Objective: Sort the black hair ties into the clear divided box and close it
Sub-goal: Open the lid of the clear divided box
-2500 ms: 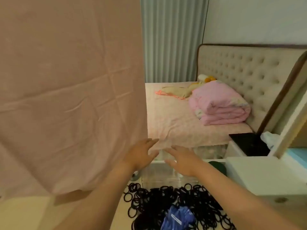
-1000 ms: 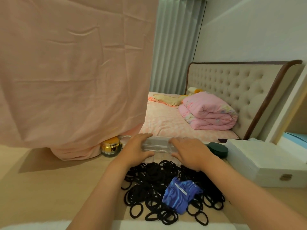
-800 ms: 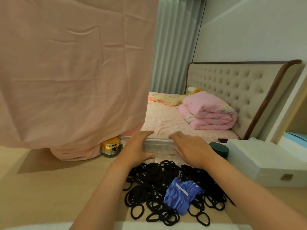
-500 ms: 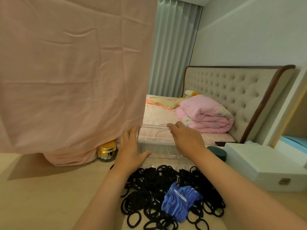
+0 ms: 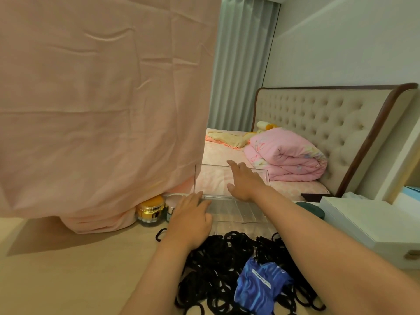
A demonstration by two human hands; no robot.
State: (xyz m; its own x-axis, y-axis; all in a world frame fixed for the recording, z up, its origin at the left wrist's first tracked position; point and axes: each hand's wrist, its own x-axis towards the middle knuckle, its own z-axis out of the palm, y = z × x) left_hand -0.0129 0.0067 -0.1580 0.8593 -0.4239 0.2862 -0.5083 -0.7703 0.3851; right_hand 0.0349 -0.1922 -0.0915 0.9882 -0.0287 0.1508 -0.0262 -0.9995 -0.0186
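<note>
Lid [image 5: 211, 180] of the clear box [image 5: 238, 212] stands nearly upright. The right hand [image 5: 244, 180] lies flat against it, fingers straight. The left hand [image 5: 191, 217] rests loosely on the base's left front corner, gripping nothing. Steady the base and tip the lid fully back. Hair ties [image 5: 218, 251] heap on the worktop [image 5: 68, 269] just before the box, nearer the person than both hands.

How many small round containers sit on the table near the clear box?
3: a gold-capped jar beside the pink cloth, a pink-lidded jar right of it, partly behind the left hand, and a dark green round tin right of the clear plastic box. The cloth may hide more.
</note>
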